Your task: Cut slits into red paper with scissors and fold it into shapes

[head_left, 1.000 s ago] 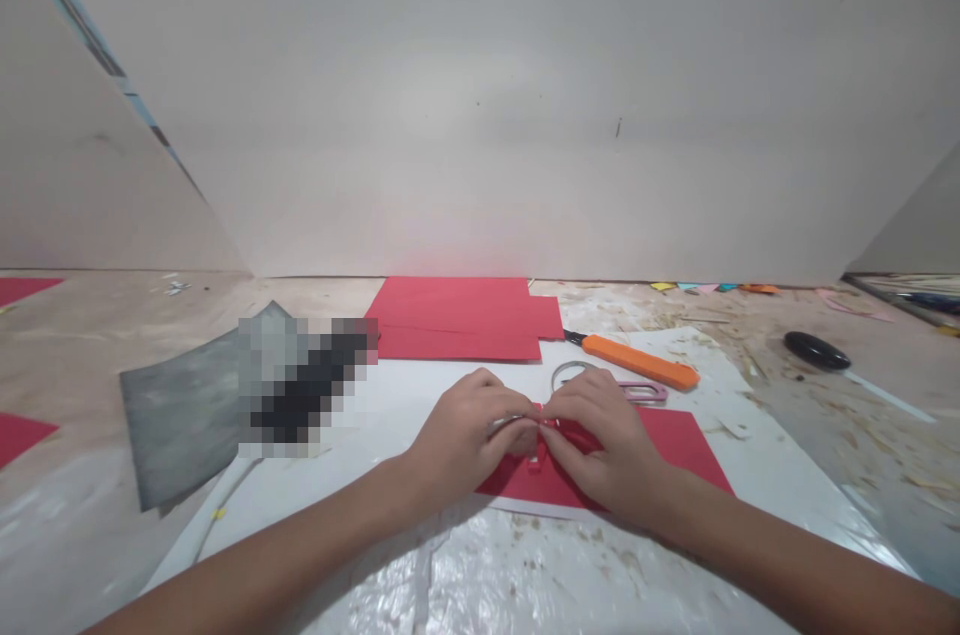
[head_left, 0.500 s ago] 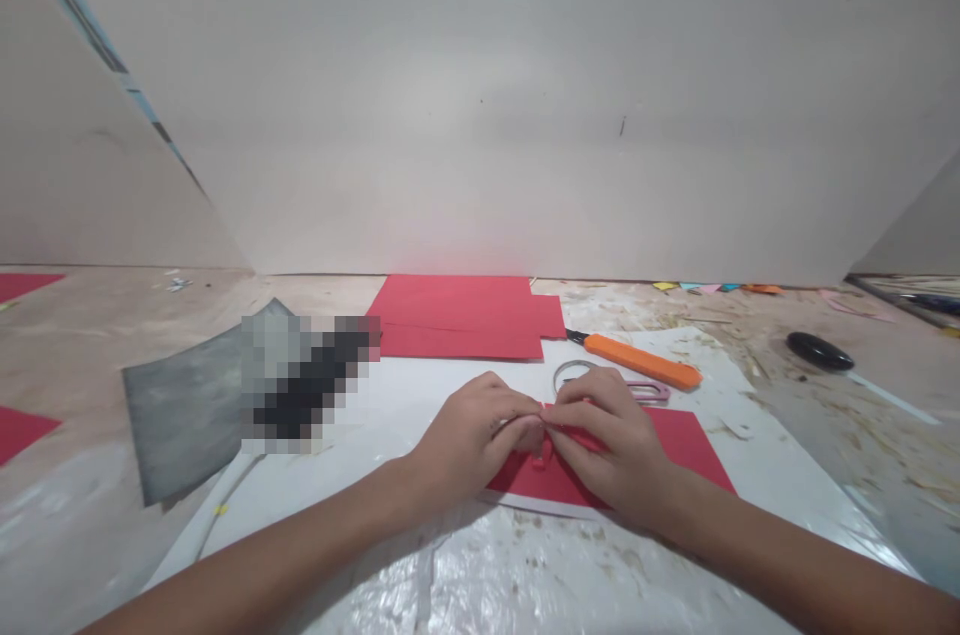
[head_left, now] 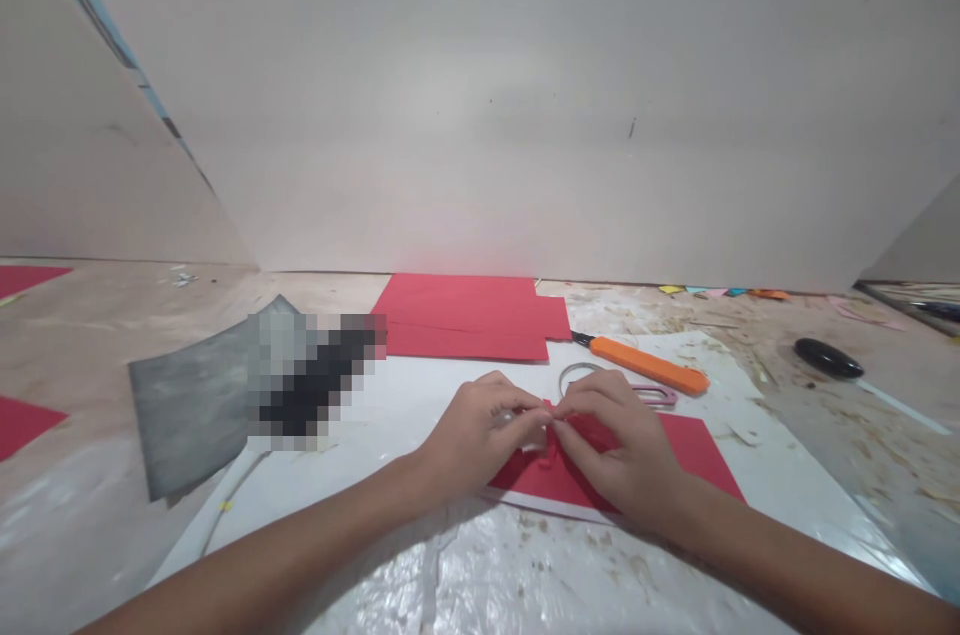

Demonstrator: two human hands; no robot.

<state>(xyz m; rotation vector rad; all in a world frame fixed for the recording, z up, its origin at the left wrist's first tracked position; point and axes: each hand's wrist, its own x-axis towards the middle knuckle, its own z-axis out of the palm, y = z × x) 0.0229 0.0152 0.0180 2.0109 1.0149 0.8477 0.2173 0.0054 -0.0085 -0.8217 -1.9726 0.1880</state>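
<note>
My left hand [head_left: 480, 430] and my right hand [head_left: 615, 445] meet fingertip to fingertip over a red paper sheet [head_left: 690, 450] lying on a white board [head_left: 420, 385]. Both hands pinch a small red paper piece [head_left: 551, 425] between thumb and fingers. The fingers hide most of that piece, so its shape is unclear. A bit of something pale shows at my left fingertips.
Behind the hands lie an orange utility knife [head_left: 645, 365], pink-handled scissors [head_left: 637, 390] and a stack of red sheets [head_left: 469, 315]. A grey sheet [head_left: 187, 405] with a blurred-out object lies at the left. A black object [head_left: 829, 357] and paper scraps are at the right.
The hands stay together on the small red piece, with the fingertips shifting slightly. The view has drifted a little to the left.
</note>
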